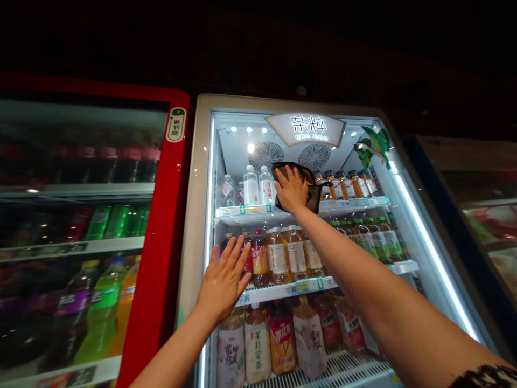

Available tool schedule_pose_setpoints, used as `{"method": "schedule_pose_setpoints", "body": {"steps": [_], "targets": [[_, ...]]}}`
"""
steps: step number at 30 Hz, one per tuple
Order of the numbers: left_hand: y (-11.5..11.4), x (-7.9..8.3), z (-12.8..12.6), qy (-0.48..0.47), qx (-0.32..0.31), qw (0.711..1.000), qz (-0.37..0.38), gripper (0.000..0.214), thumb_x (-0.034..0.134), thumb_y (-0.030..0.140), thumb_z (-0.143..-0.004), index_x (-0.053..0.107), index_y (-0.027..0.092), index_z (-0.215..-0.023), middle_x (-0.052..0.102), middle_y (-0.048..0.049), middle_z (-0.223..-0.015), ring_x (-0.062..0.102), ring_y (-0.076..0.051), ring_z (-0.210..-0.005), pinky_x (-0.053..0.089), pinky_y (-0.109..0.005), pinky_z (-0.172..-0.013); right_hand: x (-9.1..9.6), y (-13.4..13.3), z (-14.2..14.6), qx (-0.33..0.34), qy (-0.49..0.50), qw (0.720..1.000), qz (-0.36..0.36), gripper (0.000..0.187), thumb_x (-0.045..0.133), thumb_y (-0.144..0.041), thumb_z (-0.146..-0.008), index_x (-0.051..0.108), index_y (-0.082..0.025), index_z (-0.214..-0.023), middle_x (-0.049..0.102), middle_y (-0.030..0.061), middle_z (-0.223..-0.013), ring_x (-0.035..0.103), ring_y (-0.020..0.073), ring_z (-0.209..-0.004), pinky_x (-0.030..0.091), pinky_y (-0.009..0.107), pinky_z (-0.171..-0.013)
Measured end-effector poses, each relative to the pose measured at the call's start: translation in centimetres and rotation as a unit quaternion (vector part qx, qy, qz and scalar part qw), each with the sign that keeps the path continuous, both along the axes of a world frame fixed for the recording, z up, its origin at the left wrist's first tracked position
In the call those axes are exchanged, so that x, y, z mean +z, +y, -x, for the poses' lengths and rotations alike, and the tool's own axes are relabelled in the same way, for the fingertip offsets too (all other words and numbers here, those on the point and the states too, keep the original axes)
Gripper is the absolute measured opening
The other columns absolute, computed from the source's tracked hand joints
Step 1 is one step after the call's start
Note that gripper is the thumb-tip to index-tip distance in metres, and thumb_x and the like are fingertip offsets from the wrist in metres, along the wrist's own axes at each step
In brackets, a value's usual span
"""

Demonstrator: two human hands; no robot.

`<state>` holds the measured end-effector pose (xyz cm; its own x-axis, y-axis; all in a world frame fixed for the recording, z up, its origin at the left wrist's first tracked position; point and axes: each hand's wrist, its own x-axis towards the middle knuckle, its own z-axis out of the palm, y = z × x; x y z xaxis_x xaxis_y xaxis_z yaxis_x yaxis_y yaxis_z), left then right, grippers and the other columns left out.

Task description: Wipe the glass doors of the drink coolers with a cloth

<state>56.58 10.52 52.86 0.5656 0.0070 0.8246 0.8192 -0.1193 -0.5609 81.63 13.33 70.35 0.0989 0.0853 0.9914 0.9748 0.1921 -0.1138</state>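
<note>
My right hand [291, 189] presses a dark brown cloth [313, 199] with a black edge and a small loop against the glass door [355, 161] of a lit drinks fridge, at the height of the top shelf. The palm covers part of the cloth. Lower and to the left, my left hand [224, 283] is open with its fingers spread, and seems to rest flat on the same glass. Behind the glass, clear water bottles [251, 186] stand on the top shelf, and tea bottles [278, 256] fill the middle one.
A red-framed fridge [157, 215] with soda bottles and green cans stands on the left. On the right is another, darker fridge [476, 199]. Larger bottles [256, 345] line the bottom shelf. A bird sticker [375, 144] is on the glass at the upper right.
</note>
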Motion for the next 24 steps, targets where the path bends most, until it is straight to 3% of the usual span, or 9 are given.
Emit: {"method": "schedule_pose_setpoints", "body": {"steps": [2,5,8,11,14,19,24], "targets": [[0.0,-0.2,0.1,0.0,0.002,1.0,0.007,0.067,0.04,0.052,-0.099,0.025,0.023,-0.158,0.03,-0.0052,-0.164,0.028,-0.024,-0.151,0.011,-0.048,-0.126,-1.4,-0.6,2.4,0.02,-0.098,0.995,-0.004,0.05,0.035,-0.041,-0.102,0.042,-0.036,-0.151,0.029,0.0016,-0.164,0.023,0.0299,-0.151,0.031,0.06,-0.113],[-0.1,-0.5,0.9,0.008,0.003,1.0,0.01,0.066,0.041,0.052,-0.099,0.026,0.025,-0.157,0.031,-0.0039,-0.163,0.028,-0.023,-0.151,0.006,-0.046,-0.126,-5.1,-1.5,2.5,0.051,-0.257,0.965,-0.005,0.048,0.039,-0.039,-0.101,0.044,-0.038,-0.149,0.031,-0.0025,-0.163,0.023,0.0249,-0.151,0.033,0.052,-0.113],[-0.4,-0.7,2.6,0.013,0.006,1.0,-0.005,0.068,0.041,0.055,-0.098,0.026,0.025,-0.157,0.032,-0.0047,-0.163,0.029,-0.023,-0.151,-0.001,-0.046,-0.126,-7.0,-1.6,1.0,0.057,-0.258,0.965,-0.009,0.047,0.042,-0.036,-0.1,0.047,-0.035,-0.148,0.036,-0.0011,-0.161,0.028,0.0235,-0.15,0.034,0.048,-0.113],[-0.7,-0.9,4.7,-0.004,0.017,1.0,-0.023,0.07,0.042,0.056,-0.098,0.026,0.023,-0.157,0.034,-0.0071,-0.162,0.03,-0.023,-0.15,-0.003,-0.046,-0.126,-5.8,-1.0,2.0,0.033,-0.073,0.996,-0.027,0.047,0.039,-0.034,-0.101,0.049,-0.03,-0.147,0.037,0.0034,-0.161,0.029,0.0268,-0.149,0.033,0.053,-0.112],[-0.8,-1.5,6.6,-0.01,0.032,0.999,-0.035,0.072,0.042,0.057,-0.097,0.026,0.021,-0.157,0.035,-0.0076,-0.161,0.029,-0.022,-0.15,-0.003,-0.046,-0.126,-3.6,-0.7,6.8,0.023,0.047,0.998,-0.028,0.051,0.038,-0.033,-0.1,0.044,-0.024,-0.15,0.031,0.0101,-0.163,0.025,0.0318,-0.15,0.033,0.06,-0.111],[-0.7,-3.0,8.3,0.0,0.052,0.997,-0.05,0.073,0.045,0.056,-0.096,0.027,0.019,-0.157,0.034,-0.0069,-0.162,0.019,-0.021,-0.154,-0.002,-0.044,-0.127,-1.5,-1.0,16.0,0.053,-0.067,0.996,-0.031,0.053,0.037,-0.038,-0.102,0.039,-0.027,-0.153,0.027,0.0089,-0.165,0.021,0.0298,-0.152,0.026,0.059,-0.116],[-0.5,-3.9,8.6,-0.005,0.064,0.997,-0.049,0.073,0.044,0.053,-0.096,0.025,0.02,-0.158,0.029,-0.0058,-0.164,0.014,-0.021,-0.155,0.001,-0.042,-0.127,1.2,-1.2,19.8,0.081,-0.167,0.982,-0.032,0.049,0.034,-0.04,-0.103,0.042,-0.032,-0.151,0.029,0.0044,-0.164,0.022,0.0275,-0.152,0.027,0.059,-0.117]]}}
